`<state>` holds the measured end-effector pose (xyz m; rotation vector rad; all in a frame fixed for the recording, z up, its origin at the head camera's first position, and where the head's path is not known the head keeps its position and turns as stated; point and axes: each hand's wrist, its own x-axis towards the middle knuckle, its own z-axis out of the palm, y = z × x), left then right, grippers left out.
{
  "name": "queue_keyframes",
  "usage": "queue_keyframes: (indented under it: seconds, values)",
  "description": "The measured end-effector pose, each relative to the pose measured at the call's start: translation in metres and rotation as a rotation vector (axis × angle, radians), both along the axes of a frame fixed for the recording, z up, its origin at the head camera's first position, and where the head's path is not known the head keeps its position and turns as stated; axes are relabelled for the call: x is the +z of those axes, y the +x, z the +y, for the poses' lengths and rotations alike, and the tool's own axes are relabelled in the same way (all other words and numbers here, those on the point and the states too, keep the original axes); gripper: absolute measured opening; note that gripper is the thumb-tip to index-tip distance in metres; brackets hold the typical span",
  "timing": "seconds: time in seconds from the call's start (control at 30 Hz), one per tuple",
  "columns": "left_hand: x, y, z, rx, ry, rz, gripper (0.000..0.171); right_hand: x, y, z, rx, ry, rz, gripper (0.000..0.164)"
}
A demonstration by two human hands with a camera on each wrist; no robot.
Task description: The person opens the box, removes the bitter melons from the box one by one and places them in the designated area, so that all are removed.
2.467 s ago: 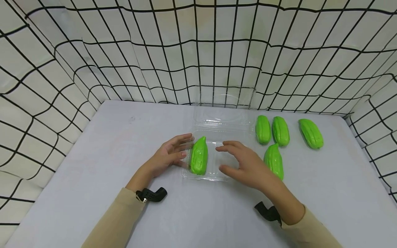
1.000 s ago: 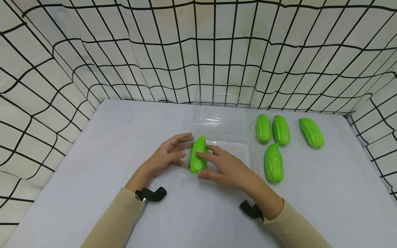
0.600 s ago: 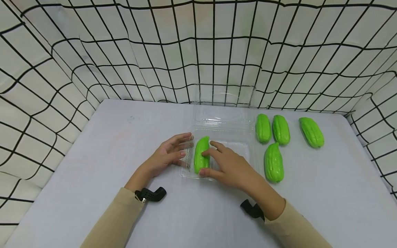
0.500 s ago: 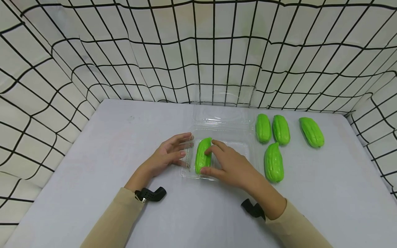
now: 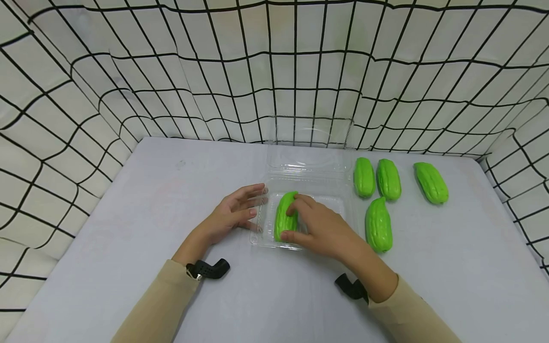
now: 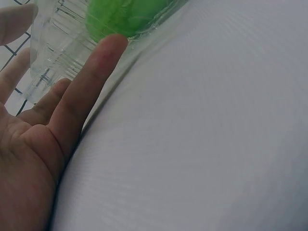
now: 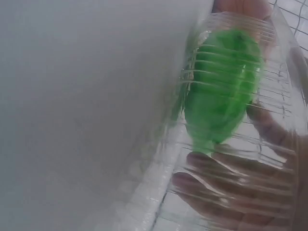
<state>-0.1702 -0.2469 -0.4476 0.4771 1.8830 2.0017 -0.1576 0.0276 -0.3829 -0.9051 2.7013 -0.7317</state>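
Note:
In the head view, a clear plastic clamshell box (image 5: pixel 336 202) lies with its lid up toward the back. Inside it a ribbed green fruit (image 5: pixel 283 219), pointed at its far end, lies lengthwise left of the middle. My right hand (image 5: pixel 321 224) grips this fruit from the right, thumb at its near end and curled fingers at its far half. My left hand (image 5: pixel 231 209) is held at the box's left side, fingers extended. In the left wrist view one fingertip (image 6: pixel 114 45) meets the clear wall, behind which green shows. Through ribbed plastic, the right wrist view shows the fruit (image 7: pixel 224 84).
Several similar green fruits lie right of the box, the nearest one (image 5: pixel 379 225) beside its right edge and another (image 5: pixel 431 183) farther right. A black wire grid (image 5: pixel 296 71) over white cloth rises behind and at both sides of the white table (image 5: pixel 193 166).
My right hand has come left into the box and taken hold of the fruit. The fruit has since shifted right, away from the left wall. My left hand stays in place.

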Motion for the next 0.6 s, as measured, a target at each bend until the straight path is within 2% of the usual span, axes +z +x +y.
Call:
queue_keyframes:
  seconds: [0.1,0.17,0.3,0.6]
  values:
    - [-0.0007,-0.0003,-0.0005,0.002,0.000,0.000,0.062,-0.0008,-0.0012,0.0009,0.020,0.015,-0.005,0.065]
    - [-0.0006,-0.0002,-0.0005,0.003,-0.005,0.002,0.062,-0.0007,-0.0014,0.0011,0.039,0.040,-0.005,0.065]
    - [0.0002,0.0002,0.0000,0.004,-0.013,0.003,0.062,0.0003,-0.0016,0.0015,0.057,0.060,0.006,0.056]
    - [0.0005,0.0005,-0.0004,0.005,0.008,-0.012,0.062,0.0046,-0.0040,0.0064,-0.018,0.001,0.053,0.039]
